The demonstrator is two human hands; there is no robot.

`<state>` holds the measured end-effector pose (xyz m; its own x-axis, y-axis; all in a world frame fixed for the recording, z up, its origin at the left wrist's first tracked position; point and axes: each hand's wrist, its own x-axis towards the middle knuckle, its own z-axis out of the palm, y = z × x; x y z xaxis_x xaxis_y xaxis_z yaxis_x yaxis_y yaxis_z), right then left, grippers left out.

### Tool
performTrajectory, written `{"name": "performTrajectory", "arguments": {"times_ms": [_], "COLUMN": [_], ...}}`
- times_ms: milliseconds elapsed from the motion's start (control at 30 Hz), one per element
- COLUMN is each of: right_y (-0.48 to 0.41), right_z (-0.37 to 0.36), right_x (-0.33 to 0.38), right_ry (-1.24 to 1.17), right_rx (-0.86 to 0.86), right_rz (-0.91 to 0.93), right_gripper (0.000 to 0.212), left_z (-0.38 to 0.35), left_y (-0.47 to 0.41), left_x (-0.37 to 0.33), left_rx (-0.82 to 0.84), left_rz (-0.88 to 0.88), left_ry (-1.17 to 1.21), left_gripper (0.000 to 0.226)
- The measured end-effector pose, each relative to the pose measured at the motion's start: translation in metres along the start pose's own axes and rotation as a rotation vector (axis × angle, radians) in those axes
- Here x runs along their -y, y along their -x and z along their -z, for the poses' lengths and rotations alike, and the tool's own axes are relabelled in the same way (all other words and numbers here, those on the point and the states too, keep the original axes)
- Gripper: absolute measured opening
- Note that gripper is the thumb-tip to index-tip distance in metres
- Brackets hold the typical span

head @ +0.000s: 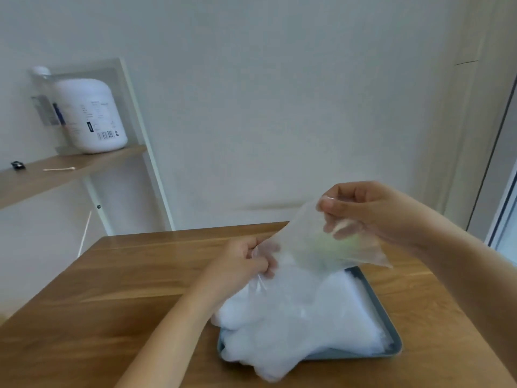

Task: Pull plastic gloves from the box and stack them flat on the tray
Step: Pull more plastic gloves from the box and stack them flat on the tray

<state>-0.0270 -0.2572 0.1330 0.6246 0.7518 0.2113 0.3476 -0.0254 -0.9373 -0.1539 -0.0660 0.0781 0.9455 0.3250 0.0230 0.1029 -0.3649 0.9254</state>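
Left hand (246, 261): fingers curled, pinching the lower left edge of the glove; low over the table, just beside the tray's far left corner.
Right hand (363, 211): held higher, thumb and fingertips closed on the glove's upper edge, remaining fingers bent behind the film.
Glove (305, 239): clear plastic, stretched at a slant between both hands, in the air above the far end of the tray; cannot tell whether its lower edge touches the pile; faint green blur behind it, too vague to name.
Stack of gloves (293, 317): whitish, rumpled, lying in the tray and spilling over its near left rim.
Tray (376, 303): grey-blue, rectangular, flat on the table.
Table (126, 275): wooden, under both forearms.
Shelf (70, 175): wooden, on the left by the wall, carrying a white jug (92, 116), a cotton swab (58, 169) and a small black item (18, 165).
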Motion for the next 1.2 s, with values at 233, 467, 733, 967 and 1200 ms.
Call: {"name": "performTrajectory", "arguments": {"times_ms": [233,467,733,967,1200], "right_y": [0.001,-0.006,-0.012,-0.013,-0.017], "right_z": [-0.022,-0.019,-0.028,-0.027,-0.022], "right_x": [0.0,-0.047,-0.111,-0.139,-0.145], "right_ry": [0.113,0.351,0.606,0.751,0.746], "right_rx": [-0.134,-0.115,0.01,-0.001,0.03], "right_rz": [-0.066,-0.338,-0.37,-0.309,-0.27], "right_gripper": [0.016,0.023,0.019,0.01,0.009], "left_z": [0.032,0.05,0.034,0.003,-0.068], "left_y": [0.02,0.013,-0.009,-0.007,-0.02], "left_x": [0.003,0.001,0.033,0.033,0.038], "left_rx": [0.037,0.302,0.286,-0.16,0.207], "left_rz": [0.127,0.21,0.382,-0.058,-0.581], "left_ry": [-0.185,-0.235,-0.717,-0.956,-0.71], "left_gripper": [0.028,0.026,0.029,0.034,0.023]}}
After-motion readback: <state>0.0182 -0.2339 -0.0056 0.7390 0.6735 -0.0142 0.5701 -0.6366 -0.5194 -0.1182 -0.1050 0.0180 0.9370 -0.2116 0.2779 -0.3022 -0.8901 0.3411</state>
